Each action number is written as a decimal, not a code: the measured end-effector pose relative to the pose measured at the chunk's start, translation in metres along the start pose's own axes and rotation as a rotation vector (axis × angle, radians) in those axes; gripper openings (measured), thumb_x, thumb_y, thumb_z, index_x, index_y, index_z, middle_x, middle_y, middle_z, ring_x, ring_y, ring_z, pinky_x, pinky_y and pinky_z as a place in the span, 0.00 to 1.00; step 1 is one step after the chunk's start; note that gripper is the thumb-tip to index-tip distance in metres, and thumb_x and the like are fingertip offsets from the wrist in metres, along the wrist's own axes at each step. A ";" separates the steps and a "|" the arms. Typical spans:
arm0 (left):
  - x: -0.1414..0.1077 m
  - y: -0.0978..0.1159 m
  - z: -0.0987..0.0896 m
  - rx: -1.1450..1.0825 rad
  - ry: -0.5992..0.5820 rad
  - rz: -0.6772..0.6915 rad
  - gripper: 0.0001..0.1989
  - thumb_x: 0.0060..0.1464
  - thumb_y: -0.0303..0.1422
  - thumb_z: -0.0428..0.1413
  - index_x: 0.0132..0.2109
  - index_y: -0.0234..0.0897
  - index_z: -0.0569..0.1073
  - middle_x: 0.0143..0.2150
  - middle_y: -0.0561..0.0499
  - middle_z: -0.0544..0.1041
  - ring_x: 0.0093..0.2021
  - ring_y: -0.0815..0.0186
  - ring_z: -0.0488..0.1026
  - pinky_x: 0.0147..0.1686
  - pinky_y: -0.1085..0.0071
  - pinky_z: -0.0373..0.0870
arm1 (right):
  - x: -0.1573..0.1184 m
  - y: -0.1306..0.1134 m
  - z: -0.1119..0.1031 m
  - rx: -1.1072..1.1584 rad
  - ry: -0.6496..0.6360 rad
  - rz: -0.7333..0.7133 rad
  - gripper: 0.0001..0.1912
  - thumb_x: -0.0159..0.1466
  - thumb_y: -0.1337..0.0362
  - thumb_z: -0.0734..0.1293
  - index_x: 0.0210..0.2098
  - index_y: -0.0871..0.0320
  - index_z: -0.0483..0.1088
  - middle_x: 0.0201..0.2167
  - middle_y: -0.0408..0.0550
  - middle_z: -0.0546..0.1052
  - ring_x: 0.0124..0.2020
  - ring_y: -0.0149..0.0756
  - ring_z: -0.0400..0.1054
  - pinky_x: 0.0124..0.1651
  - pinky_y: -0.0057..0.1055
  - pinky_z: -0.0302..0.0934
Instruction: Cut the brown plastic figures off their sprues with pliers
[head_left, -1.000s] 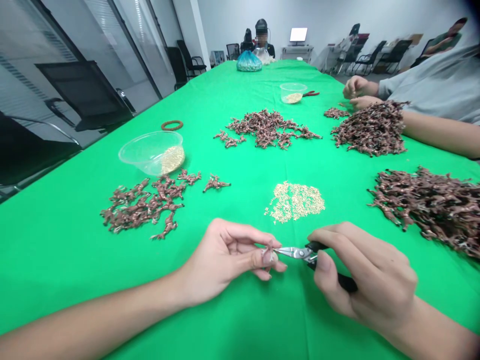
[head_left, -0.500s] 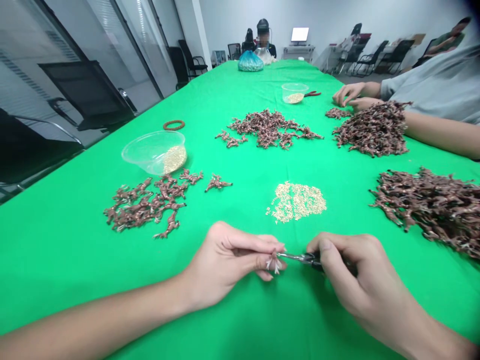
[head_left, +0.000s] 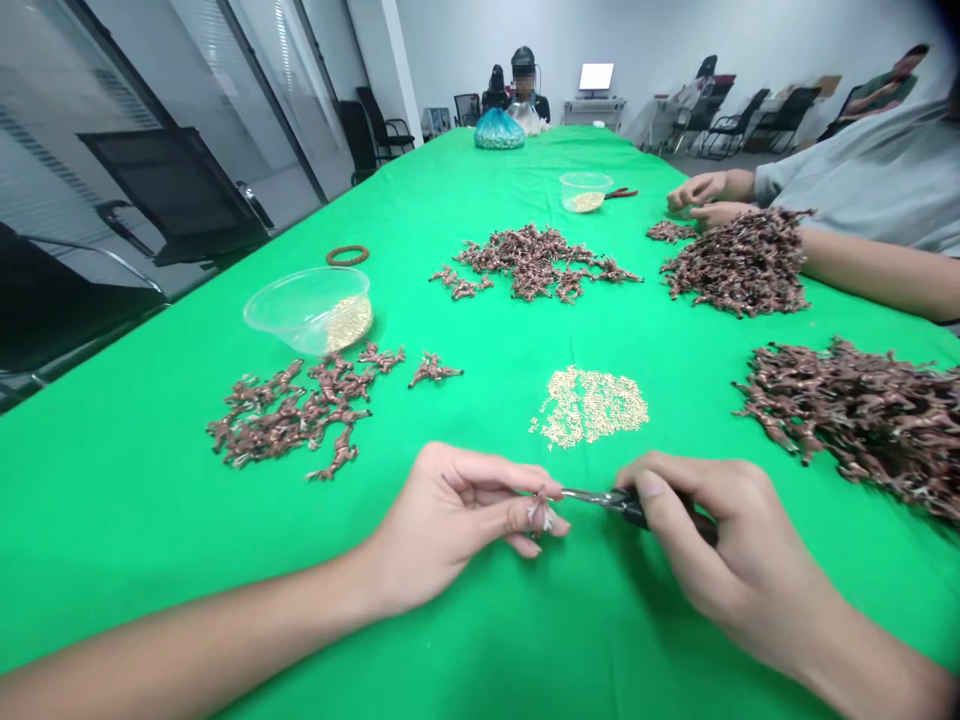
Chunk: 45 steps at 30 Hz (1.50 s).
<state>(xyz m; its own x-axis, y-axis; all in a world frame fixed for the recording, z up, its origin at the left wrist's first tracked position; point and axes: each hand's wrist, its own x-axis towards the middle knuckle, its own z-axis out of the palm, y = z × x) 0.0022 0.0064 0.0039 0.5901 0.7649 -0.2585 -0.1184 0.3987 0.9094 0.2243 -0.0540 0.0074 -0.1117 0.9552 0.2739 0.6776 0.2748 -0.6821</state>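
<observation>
Between the thumb and fingers of my left hand [head_left: 461,520] is a small brown animal figurine [head_left: 541,508] with pale legs, mostly covered by the fingers. My right hand [head_left: 712,550] is wrapped round dark-handled pliers [head_left: 628,503]; their thin metal jaws point left, the tip beside the figurine. Whether the tip touches it or grips a tiny part, I cannot tell. Just beyond the hands, small gold-coloured pieces [head_left: 596,405] are spread on the green cloth [head_left: 480,620]. A loose pile of brown figurines [head_left: 292,405] lies to the left, with a single figurine [head_left: 435,369] near it.
A clear plastic bowl [head_left: 274,305] with gold pieces stands at left, a brown ring [head_left: 347,256] behind it. Figurine heaps lie at the centre [head_left: 529,255] and right [head_left: 862,420]. Across on the right, a co-worker's hands [head_left: 709,195] are near another heap [head_left: 739,265].
The pliers' tip has drawn slightly away from the figurine, which has tipped a little in my left fingers. The whole view has shifted slightly.
</observation>
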 end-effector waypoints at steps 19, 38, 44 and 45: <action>0.003 0.003 -0.005 -0.047 -0.078 -0.083 0.10 0.48 0.26 0.69 0.39 0.28 0.82 0.30 0.44 0.84 0.34 0.56 0.84 0.26 0.77 0.81 | 0.001 0.006 0.003 -0.432 0.311 -0.611 0.09 0.62 0.71 0.64 0.42 0.66 0.71 0.30 0.54 0.77 0.28 0.37 0.70 0.29 0.33 0.64; 0.001 -0.002 -0.004 -0.079 -0.057 -0.043 0.04 0.46 0.24 0.69 0.33 0.31 0.84 0.33 0.43 0.85 0.33 0.57 0.84 0.26 0.77 0.81 | -0.004 -0.002 0.010 -0.128 0.183 -0.292 0.08 0.65 0.72 0.60 0.33 0.59 0.70 0.19 0.39 0.66 0.17 0.25 0.56 0.22 0.28 0.51; 0.001 -0.003 -0.004 -0.087 -0.098 -0.043 0.05 0.46 0.25 0.69 0.34 0.30 0.84 0.32 0.41 0.84 0.33 0.59 0.83 0.28 0.76 0.81 | -0.007 -0.011 0.006 0.093 -0.197 0.202 0.23 0.71 0.58 0.54 0.21 0.57 0.63 0.16 0.37 0.53 0.17 0.26 0.48 0.21 0.29 0.42; 0.002 -0.003 -0.004 -0.094 -0.111 -0.038 0.06 0.46 0.25 0.69 0.34 0.29 0.84 0.32 0.41 0.84 0.32 0.60 0.83 0.29 0.76 0.81 | -0.008 -0.012 0.006 0.127 -0.239 0.266 0.25 0.71 0.57 0.52 0.21 0.57 0.62 0.16 0.38 0.55 0.18 0.27 0.49 0.21 0.29 0.43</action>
<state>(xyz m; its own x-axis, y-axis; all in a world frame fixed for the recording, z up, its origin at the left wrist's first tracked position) -0.0001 0.0088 -0.0003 0.6795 0.6896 -0.2503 -0.1649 0.4759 0.8639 0.2129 -0.0638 0.0093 -0.1211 0.9894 -0.0798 0.6119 0.0112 -0.7908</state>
